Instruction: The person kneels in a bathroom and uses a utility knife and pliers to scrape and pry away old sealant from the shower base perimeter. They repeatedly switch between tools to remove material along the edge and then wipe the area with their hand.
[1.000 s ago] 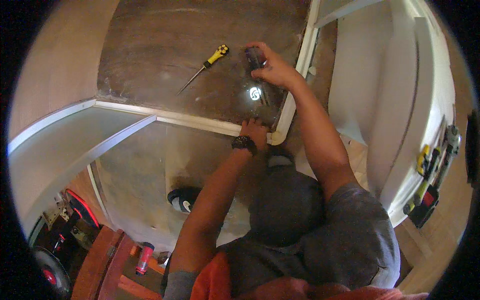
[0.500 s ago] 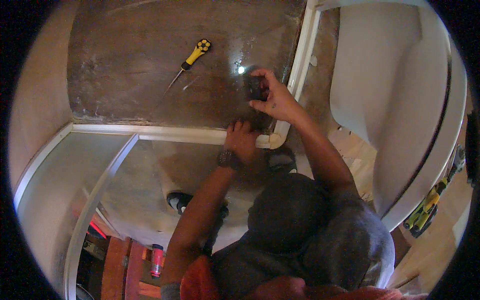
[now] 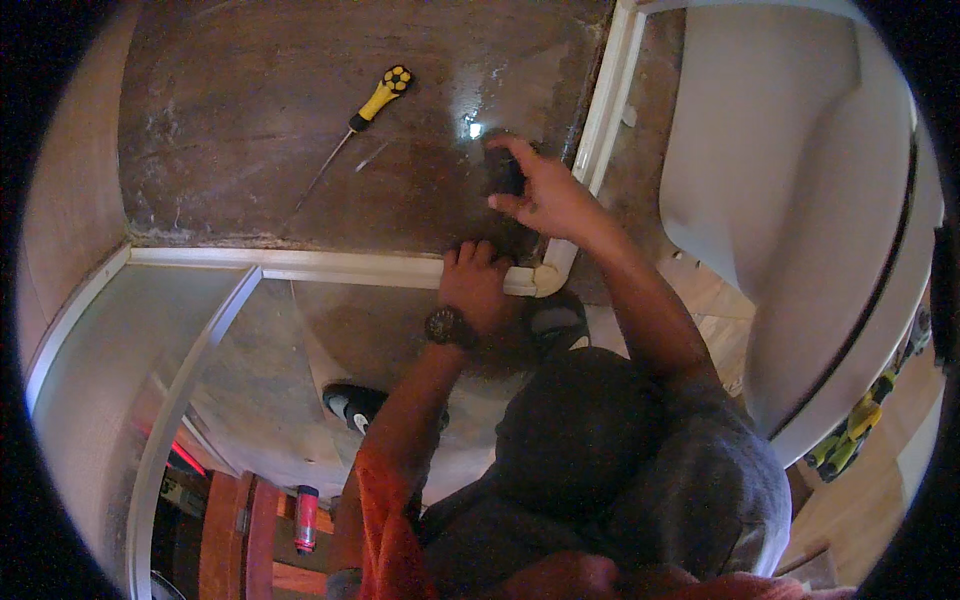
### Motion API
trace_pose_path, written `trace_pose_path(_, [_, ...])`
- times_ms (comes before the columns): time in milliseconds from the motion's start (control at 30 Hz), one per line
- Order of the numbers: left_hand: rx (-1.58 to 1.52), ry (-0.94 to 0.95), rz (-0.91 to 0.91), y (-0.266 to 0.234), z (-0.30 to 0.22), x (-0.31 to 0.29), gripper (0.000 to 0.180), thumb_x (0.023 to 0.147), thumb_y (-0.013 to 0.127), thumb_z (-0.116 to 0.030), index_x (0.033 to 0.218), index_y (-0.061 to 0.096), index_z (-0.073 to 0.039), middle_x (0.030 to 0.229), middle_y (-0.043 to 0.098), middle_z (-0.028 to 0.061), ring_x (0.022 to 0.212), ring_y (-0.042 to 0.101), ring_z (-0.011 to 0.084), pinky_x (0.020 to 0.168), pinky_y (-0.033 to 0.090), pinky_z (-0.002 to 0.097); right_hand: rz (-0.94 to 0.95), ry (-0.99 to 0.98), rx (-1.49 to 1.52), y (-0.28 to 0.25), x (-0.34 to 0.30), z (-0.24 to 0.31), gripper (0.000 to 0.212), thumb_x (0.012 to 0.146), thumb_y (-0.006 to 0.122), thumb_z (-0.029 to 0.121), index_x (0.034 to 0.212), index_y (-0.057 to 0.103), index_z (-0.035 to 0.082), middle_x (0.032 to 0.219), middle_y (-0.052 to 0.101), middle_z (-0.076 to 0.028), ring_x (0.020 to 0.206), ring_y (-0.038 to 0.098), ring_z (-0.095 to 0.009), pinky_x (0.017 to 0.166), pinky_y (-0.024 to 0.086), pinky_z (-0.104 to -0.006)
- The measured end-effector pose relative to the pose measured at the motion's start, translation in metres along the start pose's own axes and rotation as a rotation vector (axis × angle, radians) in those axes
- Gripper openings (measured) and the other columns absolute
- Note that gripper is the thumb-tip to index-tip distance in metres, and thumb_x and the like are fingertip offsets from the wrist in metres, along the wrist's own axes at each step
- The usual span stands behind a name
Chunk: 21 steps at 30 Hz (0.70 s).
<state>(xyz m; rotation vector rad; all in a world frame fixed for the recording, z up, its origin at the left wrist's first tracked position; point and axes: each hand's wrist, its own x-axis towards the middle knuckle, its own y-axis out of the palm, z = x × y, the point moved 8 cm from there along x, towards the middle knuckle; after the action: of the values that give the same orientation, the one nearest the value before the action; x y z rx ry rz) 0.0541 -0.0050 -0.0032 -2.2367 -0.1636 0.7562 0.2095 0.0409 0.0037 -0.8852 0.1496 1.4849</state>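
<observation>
Head view: we grasp a dark object, its kind too dim to tell, between the thumb and bent fingers of our right hand, over the brown panel, near its corner. A bright light spot shows just beyond. Our left hand lies across the white rail; whether its fingers clench, we cannot tell. Leftward lies a yellow-and-black screwdriver, apart from both hands.
</observation>
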Motion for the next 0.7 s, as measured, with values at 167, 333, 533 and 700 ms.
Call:
trace_pose_path(167, [0.014,-0.088,0.157,0.008,0.004,-0.001,0.052,0.073,0.079,-0.034,0.121,0.07,-0.015,0.131,0.058,0.0129,0.124,0.05,0.0361,0.108,0.038,0.0531,-0.009,-0.12,-0.131,0.014,0.016,0.004,0.068,0.086,0.077,0.023,0.144,0.042,0.013,0.097,0.067,-0.025,0.09,0.067,-0.042,0.08,0.053,-0.0506])
trace_pose_path(333, [-0.024,-0.049,0.015,0.001,0.003,-0.002,0.05,0.074,0.078,-0.037,0.117,0.071,-0.013,0.128,0.057,0.0139,0.12,0.051,0.0362,0.105,0.04,0.0508,0.109,-0.206,-0.227,0.04,0.014,0.037,0.069,0.086,0.077,0.022,0.145,0.042,0.014,0.102,0.068,-0.024,0.096,0.067,-0.042,0.087,0.053,-0.0512])
trace_pose_path(533, [-0.034,-0.069,0.005,0.0,0.004,-0.006,0.052,0.071,0.076,-0.038,0.114,0.071,-0.01,0.122,0.058,0.0146,0.117,0.051,0.0343,0.102,0.041,0.0495,0.077,-0.209,-0.133,0.023,0.01,0.031,0.068,0.085,0.076,0.019,0.144,0.043,0.014,0.109,0.068,-0.025,0.102,0.065,-0.047,0.09,0.052,-0.0537])
trace_pose_path(700, [-0.027,-0.061,-0.034,-0.005,-0.001,-0.006,0.058,0.072,0.076,-0.041,0.121,0.068,-0.01,0.126,0.058,0.0153,0.117,0.052,0.0341,0.102,0.041,0.0493,0.098,-0.001,-0.33,0.043,0.016,0.039,0.062,0.088,0.073,0.023,0.14,0.044,0.008,0.097,0.069,-0.026,0.095,0.067,-0.047,0.082,0.055,-0.0539])
